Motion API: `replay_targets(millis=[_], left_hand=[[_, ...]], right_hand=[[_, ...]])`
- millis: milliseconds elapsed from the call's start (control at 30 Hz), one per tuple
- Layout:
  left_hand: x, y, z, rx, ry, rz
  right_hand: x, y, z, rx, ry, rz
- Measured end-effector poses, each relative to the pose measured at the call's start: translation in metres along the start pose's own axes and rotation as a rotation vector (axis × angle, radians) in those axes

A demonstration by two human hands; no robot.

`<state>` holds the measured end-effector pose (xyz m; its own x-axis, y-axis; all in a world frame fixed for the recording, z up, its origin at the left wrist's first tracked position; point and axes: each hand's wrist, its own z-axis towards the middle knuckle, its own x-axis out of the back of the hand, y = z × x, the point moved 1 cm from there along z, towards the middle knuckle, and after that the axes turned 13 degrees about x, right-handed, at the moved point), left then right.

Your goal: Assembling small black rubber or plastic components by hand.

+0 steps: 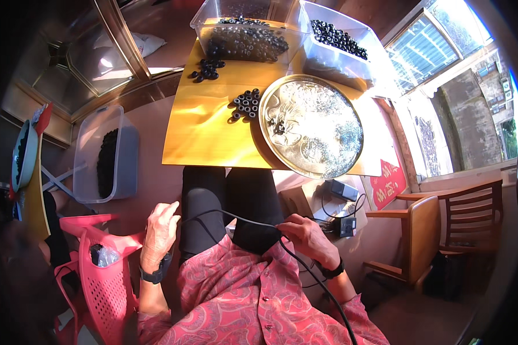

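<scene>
My right hand (311, 237) is closed over my lap, its thumb and fingers pinching a black cable (244, 219). From there the cable runs left across my dark trousers to the inner side of my left hand (162, 229), whose curled fingers appear to hold it. Its other stretch drops past my right forearm to the lower edge. Beyond my knees, a yellow tabletop (207, 141) carries a round, shiny patterned tray (328, 129) with a few small black pieces on it. Small black ring-like pieces (247, 105) lie left of the tray.
Two clear plastic bins (253, 43) (336, 49) of black pieces stand at the table's far side. Another clear bin (126, 155) sits left on the floor, near a pink plastic chair (106, 282). Wooden chairs (423, 236) and a box with black devices (344, 190) are at right.
</scene>
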<state>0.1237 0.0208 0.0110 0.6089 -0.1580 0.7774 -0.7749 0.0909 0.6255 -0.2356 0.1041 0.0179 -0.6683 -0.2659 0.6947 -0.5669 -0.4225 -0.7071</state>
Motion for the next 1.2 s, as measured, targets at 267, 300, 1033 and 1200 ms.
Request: replay_targets(millis=[267, 300, 1033, 1200], left_hand=[[-0.069, 0.057, 0.016, -0.252, -0.110, -0.282], [-0.077, 0.054, 0.015, -0.242, -0.153, -0.286], [-0.090, 0.076, -0.004, -0.260, -0.343, -0.414], [-0.085, 0.084, 0.003, -0.163, -0.332, -0.559]], right_hand=[[-0.017, 0.021, 0.008, -0.186, -0.249, -0.447], [-0.014, 0.018, 0.011, -0.192, -0.250, -0.453], [0.061, 0.033, 0.078, -0.247, 0.473, -0.573], [0.061, 0.030, 0.089, -0.127, 0.425, -0.606]])
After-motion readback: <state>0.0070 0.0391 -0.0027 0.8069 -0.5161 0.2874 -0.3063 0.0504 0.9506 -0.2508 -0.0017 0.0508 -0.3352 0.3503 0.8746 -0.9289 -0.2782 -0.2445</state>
